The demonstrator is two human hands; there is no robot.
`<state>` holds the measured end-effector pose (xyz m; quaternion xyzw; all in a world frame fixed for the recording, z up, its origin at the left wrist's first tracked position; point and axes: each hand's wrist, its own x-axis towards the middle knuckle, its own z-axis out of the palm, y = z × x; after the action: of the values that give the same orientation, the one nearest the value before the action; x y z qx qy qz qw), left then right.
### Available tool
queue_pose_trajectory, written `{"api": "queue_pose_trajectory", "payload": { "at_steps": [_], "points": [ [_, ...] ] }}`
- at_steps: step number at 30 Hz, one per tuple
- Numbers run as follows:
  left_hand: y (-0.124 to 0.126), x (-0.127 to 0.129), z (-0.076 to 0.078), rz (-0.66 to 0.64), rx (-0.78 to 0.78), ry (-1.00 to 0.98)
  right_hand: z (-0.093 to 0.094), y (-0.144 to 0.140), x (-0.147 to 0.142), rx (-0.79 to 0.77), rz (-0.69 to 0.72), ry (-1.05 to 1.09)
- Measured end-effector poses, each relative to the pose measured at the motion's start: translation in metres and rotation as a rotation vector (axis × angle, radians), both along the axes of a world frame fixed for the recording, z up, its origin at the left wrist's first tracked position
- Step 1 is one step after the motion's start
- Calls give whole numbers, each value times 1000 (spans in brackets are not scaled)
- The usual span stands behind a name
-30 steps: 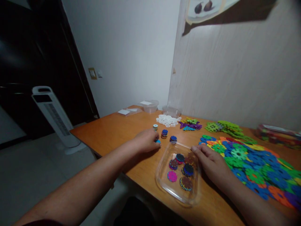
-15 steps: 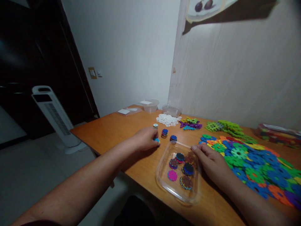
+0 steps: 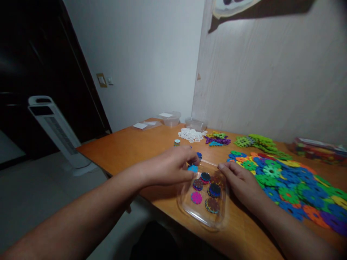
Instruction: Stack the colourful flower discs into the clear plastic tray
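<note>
Item: blue disc (image 3: 193, 168) pinched in left hand (image 3: 169, 167) over tray (image 3: 189, 213) rim; right hand (image 3: 242, 184) lay open, steadying tray. Risk — loose pinch, disc could've dropped onto surface (image 3: 130, 151).

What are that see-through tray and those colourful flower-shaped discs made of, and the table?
The tray looks like thin clear plastic: the table shows through and its rim glints. The discs seem to be moulded plastic in bright flat colours. The table looks like orange wood or wood-look laminate, smooth with a soft sheen.
</note>
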<state>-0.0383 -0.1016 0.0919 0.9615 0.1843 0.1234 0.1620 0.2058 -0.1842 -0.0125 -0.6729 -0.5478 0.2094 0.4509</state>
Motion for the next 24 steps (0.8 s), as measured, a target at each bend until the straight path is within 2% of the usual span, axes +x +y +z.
{"api": "queue_pose_trajectory", "payload": {
  "at_steps": [5,11,16,20,24],
  "points": [
    [-29,10,3,-109,102,203,-1,-1,0,16,15,1],
    [-32,17,-9,-84,175,317,0,0,-1,14,4,2],
    [-33,14,0,-86,162,292,1,1,-1,20,-3,9],
    [-17,6,8,1,132,155,1,0,-2,1,-10,19],
    [22,-4,-4,166,109,-32,1,0,-2,-4,-10,6]
  ]
}}
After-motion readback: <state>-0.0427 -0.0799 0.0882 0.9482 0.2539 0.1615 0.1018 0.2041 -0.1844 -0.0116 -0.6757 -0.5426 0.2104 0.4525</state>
